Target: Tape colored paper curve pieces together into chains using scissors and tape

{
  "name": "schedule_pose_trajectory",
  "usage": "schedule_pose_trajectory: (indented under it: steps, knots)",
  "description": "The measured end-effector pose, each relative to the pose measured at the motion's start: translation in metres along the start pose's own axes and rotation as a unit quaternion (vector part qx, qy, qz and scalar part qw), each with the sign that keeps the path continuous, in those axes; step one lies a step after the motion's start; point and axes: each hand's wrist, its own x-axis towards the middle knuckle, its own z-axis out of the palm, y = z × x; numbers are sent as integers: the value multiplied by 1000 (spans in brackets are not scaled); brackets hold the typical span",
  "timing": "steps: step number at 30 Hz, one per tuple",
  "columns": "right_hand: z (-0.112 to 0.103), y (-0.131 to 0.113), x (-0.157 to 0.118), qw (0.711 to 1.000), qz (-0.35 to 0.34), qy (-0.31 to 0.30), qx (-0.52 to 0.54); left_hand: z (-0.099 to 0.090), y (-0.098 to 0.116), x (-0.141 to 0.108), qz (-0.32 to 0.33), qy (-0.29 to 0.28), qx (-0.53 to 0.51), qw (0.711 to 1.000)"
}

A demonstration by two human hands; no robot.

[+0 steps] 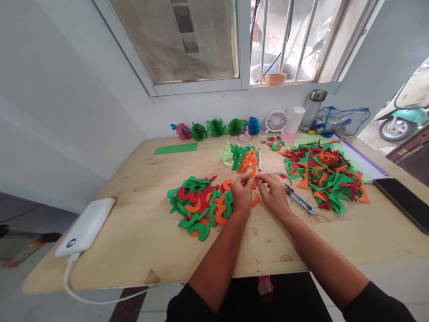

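we are working with both bare hands over a pale wooden tabletop [140, 250], our left hand [241, 194] and right hand [273, 193] close together with the fingertips almost meeting. both grips are closed in a pinch and appear to be gripping a small orange paper piece [255, 183]. our fingers are hiding much of it, so we cannot tell its whole shape. it is lying between the hands, slightly nearer our right fingers, and we cannot tell which way its long axis is running.

a loose orange paper strip [255, 202] is resting just below the hands. our left hand is overlapping the edge of a heap of curved green, red and orange paper strips [201, 208], while blue-handled snips [299, 200] are lying just beside our right hand. farther right, a heap of angular paper scraps [323, 176] is spreading over the table. ahead of us, a cluster of cut paper shapes [237, 157] is sitting beside a white pen [259, 159].

as for containers, a clear plastic bag with blue trim [342, 120] is standing near the back corner, and we cannot tell what it is holding. a terracotta pot [275, 79] is sitting on the window ledge, its inside hidden from us.
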Motion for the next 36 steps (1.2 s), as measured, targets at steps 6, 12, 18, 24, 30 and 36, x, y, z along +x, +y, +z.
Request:
schedule_pose_trajectory:
  steps: [6, 12, 18, 24, 30, 36]
  knots:
    - [1, 1, 0, 1000, -1, 3, -16, 1, 1, 0, 0, -9, -8, 1000]
    - [1, 1, -1, 999, -15, 9, -40, 1, 1, 0, 7, -6, 3, 1000]
    - [1, 1, -1, 998, -30, 10, -58, 0, -1, 1, 14, -8, 7, 1000]
    - [1, 3, -1, 996, -31, 11, -80, 1, -1, 1, 18, -9, 0, 1000]
    - [1, 3, -2, 996, -24, 12, -89, 2, -4, 2, 27, -11, -2, 1000]
    - [-1, 5, 0, 997, 7, 28, -71, 3, -2, 1, 12, -17, -10, 1000]
